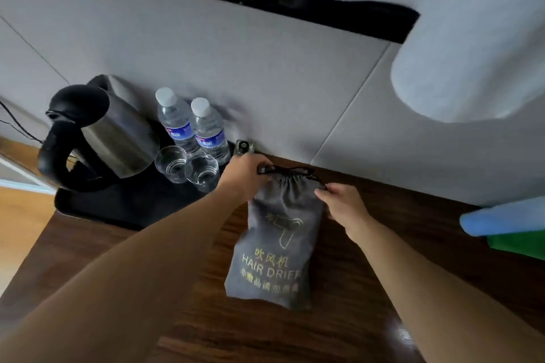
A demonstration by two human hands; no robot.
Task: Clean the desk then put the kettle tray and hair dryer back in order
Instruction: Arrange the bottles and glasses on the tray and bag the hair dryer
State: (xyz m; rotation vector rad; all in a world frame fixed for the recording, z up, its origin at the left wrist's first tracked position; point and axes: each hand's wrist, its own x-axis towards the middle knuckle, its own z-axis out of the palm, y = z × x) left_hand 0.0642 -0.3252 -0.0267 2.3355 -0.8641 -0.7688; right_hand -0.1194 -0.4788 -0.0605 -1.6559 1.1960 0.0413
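The hair dryer bag point(277, 247) lies on the bench point(339, 333) just right of the kettle tray point(97, 209). The left grip point(247, 175) and right grip point(345, 205) each pinch its drawstring point(290, 170) — closing the bag, I judge. Next: cinch it fully, then square it beside the tray.

Dark wood desk point(177, 318): black tray point(124, 209) left, grey hair-dryer bag point(274, 259) centre, cloths point(507, 224) right.
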